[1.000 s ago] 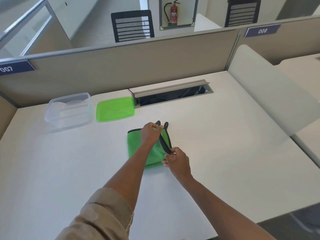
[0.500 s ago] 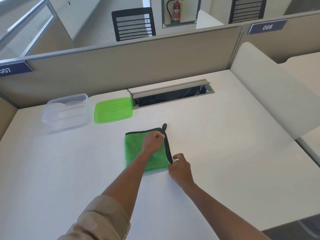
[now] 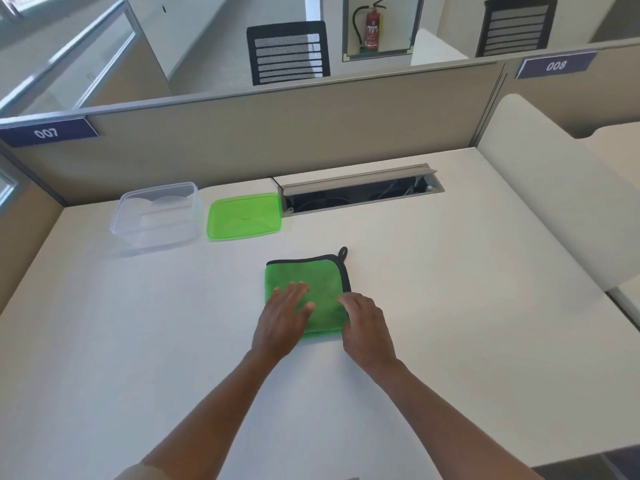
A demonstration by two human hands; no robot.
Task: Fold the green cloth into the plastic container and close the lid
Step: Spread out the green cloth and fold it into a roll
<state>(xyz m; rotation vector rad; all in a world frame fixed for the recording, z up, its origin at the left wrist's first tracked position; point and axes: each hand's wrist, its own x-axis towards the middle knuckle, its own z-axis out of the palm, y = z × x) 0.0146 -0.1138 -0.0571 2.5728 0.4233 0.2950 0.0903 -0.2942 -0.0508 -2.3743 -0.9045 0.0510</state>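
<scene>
Half a second ago the left hand [image 3: 284, 318] pinched the black-trimmed edge of the green cloth [image 3: 325, 282]; now both hands are released, the left pressing flat on it, the right hand [image 3: 367, 325] resting at its near right corner. The cloth lies folded square on the surface [image 3: 450, 271], likely ready to move toward the open plastic container [image 3: 157, 216] and green lid [image 3: 244, 216] at back left.

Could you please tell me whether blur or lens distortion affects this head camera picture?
Head view: both hands, left and right, are slightly motion-blurred at the fingertips; the cloth and lid look sharp; the wide lens bends the partition's top edge.
</scene>
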